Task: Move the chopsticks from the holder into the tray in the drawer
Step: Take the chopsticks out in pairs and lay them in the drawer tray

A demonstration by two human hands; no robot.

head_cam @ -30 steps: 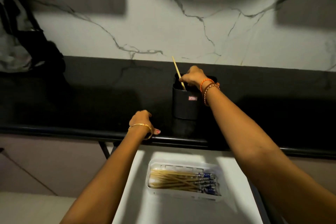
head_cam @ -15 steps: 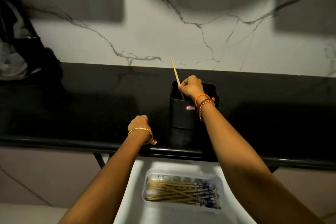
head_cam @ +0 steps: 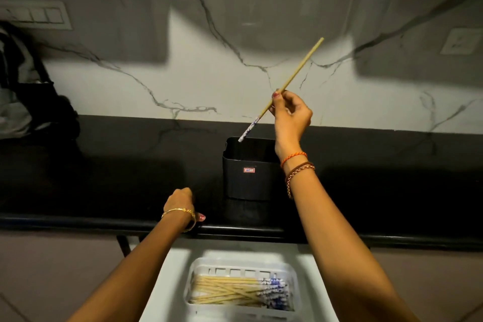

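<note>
A pale wooden chopstick (head_cam: pixel 292 78) with a blue-and-white patterned end slants above the black holder (head_cam: pixel 249 168), pinched mid-shaft by the right hand (head_cam: pixel 291 115); the left hand (head_cam: pixel 183 202) rests curled, holding nothing, on the surface (head_cam: pixel 104 165).

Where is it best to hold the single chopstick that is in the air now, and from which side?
Near its middle, on the bare wood, from the right as the right hand does. The chopstick is thin, long and tilted, so a central pinch likely keeps it balanced.
</note>
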